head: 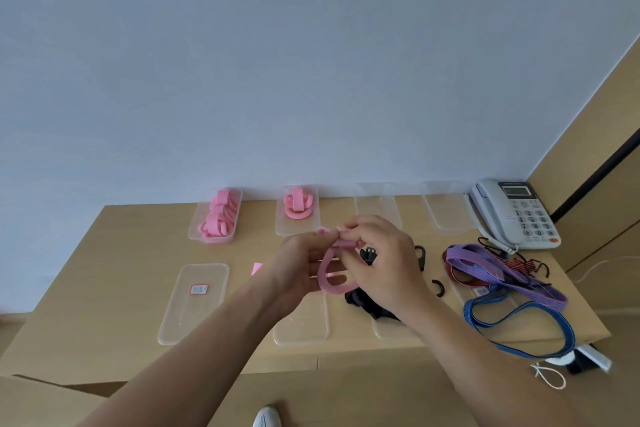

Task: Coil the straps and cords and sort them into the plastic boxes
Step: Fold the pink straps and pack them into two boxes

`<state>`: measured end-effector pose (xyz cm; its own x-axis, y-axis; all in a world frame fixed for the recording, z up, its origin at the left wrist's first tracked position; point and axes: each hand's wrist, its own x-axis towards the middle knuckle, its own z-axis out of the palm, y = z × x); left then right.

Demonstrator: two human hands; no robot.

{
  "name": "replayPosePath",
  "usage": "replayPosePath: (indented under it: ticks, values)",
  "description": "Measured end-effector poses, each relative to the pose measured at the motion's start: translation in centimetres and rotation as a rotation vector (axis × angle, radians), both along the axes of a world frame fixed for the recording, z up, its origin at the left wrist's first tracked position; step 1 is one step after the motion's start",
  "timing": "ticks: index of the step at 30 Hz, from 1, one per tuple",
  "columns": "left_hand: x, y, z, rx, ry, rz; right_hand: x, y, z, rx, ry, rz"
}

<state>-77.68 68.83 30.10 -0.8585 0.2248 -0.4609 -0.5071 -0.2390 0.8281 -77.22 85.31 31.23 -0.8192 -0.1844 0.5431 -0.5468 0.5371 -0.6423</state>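
Pink strap pinched between my left hand and right hand; I should wind each loop flat, even, snug; ends tucked.

I see my left hand and right hand meeting above the table — both pinch a pink strap, its loop hanging below the fingers. The far-left box and the next box hold other pink coils. A tangle of cords — purple, red, blue — lies right, near a telephone.
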Motion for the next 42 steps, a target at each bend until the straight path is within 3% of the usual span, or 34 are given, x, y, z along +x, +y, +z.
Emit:
replayPosePath:
  ticks: [5,11,18,24,31,42]
  values:
    - [-1.9,-3.0,-0.8,0.043,-0.024,-0.018,-1.5,-2.2,-0.4,0.067,-0.067,0.011]
    - [-3.8,-6.7,-1.8,0.043,-0.08,-0.06,-4.0,-6.2,-1.3,0.363,-0.223,0.012]
    - [-5.8,-10.6,-3.6,0.065,-0.11,-0.065,-5.3,-10.6,-3.0,0.402,-0.2,-0.037]
    - [-6.9,-12.8,-5.1,0.073,-0.145,-0.055,-6.0,-11.7,-4.0,0.433,-0.32,0.089]
    - [-8.0,-13.6,-6.2,0.067,-0.178,-0.075,-6.5,-13.1,-5.0,0.402,-0.315,0.027]
    - [-10.9,-12.7,-8.5,0.034,-0.244,-0.023,-10.7,-11.6,-8.3,0.425,-0.563,0.195]
